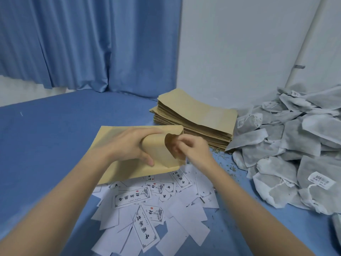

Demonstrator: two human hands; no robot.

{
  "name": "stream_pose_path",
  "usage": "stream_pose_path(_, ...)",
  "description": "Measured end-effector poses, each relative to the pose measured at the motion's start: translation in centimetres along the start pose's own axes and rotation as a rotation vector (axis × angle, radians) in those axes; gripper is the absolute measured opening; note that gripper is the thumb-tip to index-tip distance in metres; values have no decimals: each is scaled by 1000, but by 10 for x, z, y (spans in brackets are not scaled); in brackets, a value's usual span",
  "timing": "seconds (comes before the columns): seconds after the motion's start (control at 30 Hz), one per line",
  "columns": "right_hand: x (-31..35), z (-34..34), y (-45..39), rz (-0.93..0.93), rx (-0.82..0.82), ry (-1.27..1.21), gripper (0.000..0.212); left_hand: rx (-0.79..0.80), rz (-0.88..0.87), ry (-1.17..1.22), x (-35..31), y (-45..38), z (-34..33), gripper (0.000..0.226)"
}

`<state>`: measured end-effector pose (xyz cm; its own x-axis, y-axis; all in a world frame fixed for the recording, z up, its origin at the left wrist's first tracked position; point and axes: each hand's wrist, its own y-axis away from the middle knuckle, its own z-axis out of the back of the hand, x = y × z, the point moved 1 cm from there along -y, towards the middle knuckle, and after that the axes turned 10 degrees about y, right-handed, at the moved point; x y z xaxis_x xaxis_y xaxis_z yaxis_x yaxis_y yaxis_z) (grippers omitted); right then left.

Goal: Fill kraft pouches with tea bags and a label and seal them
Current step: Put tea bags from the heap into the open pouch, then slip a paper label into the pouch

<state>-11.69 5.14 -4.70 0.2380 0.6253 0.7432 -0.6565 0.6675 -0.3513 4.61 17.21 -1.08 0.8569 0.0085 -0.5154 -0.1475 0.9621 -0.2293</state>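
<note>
Head view is showing both forearms reaching over a blue-covered table (pixel 55 145). The left hand (pixel 132 145) is grasping a kraft pouch (pixel 156 154) around its middle, thumb on the near side and fingers curled over the top, holding it just above a second flat pouch (pixel 114 137) that is lying on the table beneath it. The held pouch is bulging open at its right end, and the right hand (pixel 191 148) is sitting at that mouth with its fingertips (pixel 177 143) curled inward at the opening (blur is hiding whether they are pinching the edge or something going inside, so I cannot tell what, if anything, that hand is holding).

Behind the hands, a tall stack of empty kraft pouches (pixel 195 117) is resting near the white wall (pixel 239 52). To the right, a large heap of grey tea bags (pixel 287 148) is spreading along the table's edge, some showing barcode tags. In front of the hands, printed labels (pixel 145 206) are lying scattered, overlapping one another, some face up and some blank side up. Loose tea crumbs (pixel 227 163) are dotting the cloth between the labels and the tea bags. A blue curtain (pixel 83 43) is hanging at the back left.
</note>
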Motion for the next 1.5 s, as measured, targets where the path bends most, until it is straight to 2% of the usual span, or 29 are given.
stream_pose_path(0.07,-26,6,8,-128,-59,197,16,19,25,13,4,-1,-3,87)
stream_pose_path(0.1,-37,5,13,-199,3,339,15,29,35,20,5,-1,-4,89)
stream_pose_path(0.13,-46,4,17,-245,102,487,23,34,45,24,6,-2,-4,91)
stream_pose_path(0.2,-54,-4,25,-258,280,705,51,42,53,23,7,-4,-5,93)
stream_pose_path(0.27,-50,-11,30,-209,289,808,67,49,48,13,7,-5,-6,94)
stream_pose_path(0.33,-47,-15,28,-188,261,807,57,50,52,5,6,-6,-6,94)
stream_pose_path(0.43,-49,-10,24,-341,289,641,33,38,67,-3,5,-5,-5,96)
stream_pose_path(0.53,-53,-1,24,-382,297,618,38,15,77,-14,2,-4,-2,96)
stream_pose_path(0.6,-52,3,28,-356,290,618,29,12,76,20,0,-4,-1,95)
stream_pose_path(0.7,-49,5,32,-349,360,681,46,12,82,59,-5,-5,-2,94)
stream_pose_path(0.73,-49,7,32,-357,373,701,41,13,85,59,-7,-5,-3,93)
stream_pose_path(0.77,-48,9,32,-364,367,697,38,16,87,57,-8,-5,-4,93)
stream_pose_path(0.83,-50,16,31,-394,321,640,46,21,84,63,-9,-5,-5,92)
stream_pose_path(0.9,-55,27,33,-392,260,533,36,21,80,70,-9,-5,-6,92)
stream_pose_path(1.0,-57,51,42,-286,179,456,30,20,84,75,-10,-7,-6,93)
stream_pose_path(1.07,-52,69,46,-131,14,377,26,20,86,71,-11,-7,-7,93)
stream_pose_path(1.1,-46,77,47,-52,-73,311,18,19,84,74,-11,-7,-8,93)
stream_pose_path(1.17,-27,83,47,136,-150,285,17,26,74,96,-15,-8,-9,94)
stream_pose_path(1.23,-9,76,41,309,-104,355,20,45,55,109,-21,-11,-12,94)
stream_pose_path(1.33,15,56,32,438,38,485,17,66,15,134,-32,-16,-15,97)
stream_pose_path(1.43,34,42,22,421,143,425,24,105,-44,200,-43,-19,-14,99)
stream_pose_path(1.5,37,39,14,362,228,482,23,126,-79,255,-51,-19,-12,98)
